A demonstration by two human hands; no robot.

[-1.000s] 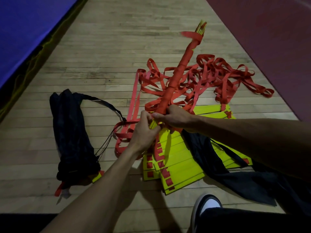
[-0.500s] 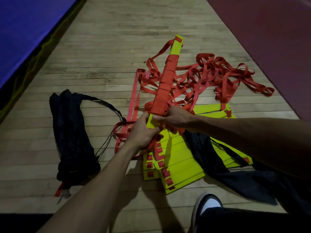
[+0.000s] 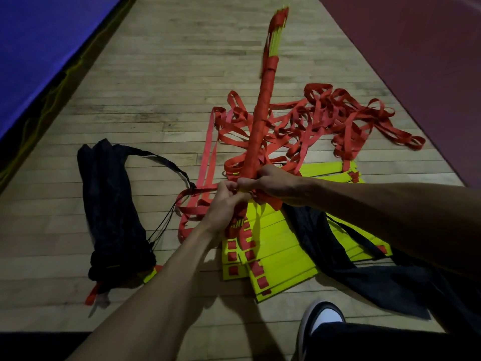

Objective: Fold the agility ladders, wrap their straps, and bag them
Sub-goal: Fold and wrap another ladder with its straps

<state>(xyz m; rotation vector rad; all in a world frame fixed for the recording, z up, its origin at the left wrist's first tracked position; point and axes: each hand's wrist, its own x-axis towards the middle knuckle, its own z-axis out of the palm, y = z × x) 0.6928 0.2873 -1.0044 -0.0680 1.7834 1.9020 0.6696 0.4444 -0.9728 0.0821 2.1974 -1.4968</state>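
While one filled bag [image 3: 114, 212] already lies left of the yellow rung pile [image 3: 273, 256], the left hand [image 3: 223, 204] and right hand [image 3: 273, 185] both grip the near end of the strap-wrapped ladder bundle [image 3: 260, 126] above that pile. Loose red straps [image 3: 338, 121] beyond it and the empty bag [image 3: 364, 277] remain to deal with. Half a second back the bundle showed its flat face; now it has turned edge-on, wrap nearly reaching the hands.

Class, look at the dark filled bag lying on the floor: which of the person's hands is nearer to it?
Left. The left hand grips the wrapped ladder bundle on the side facing the filled bag; the right hand holds the same bundle just beyond it, farther from the bag.
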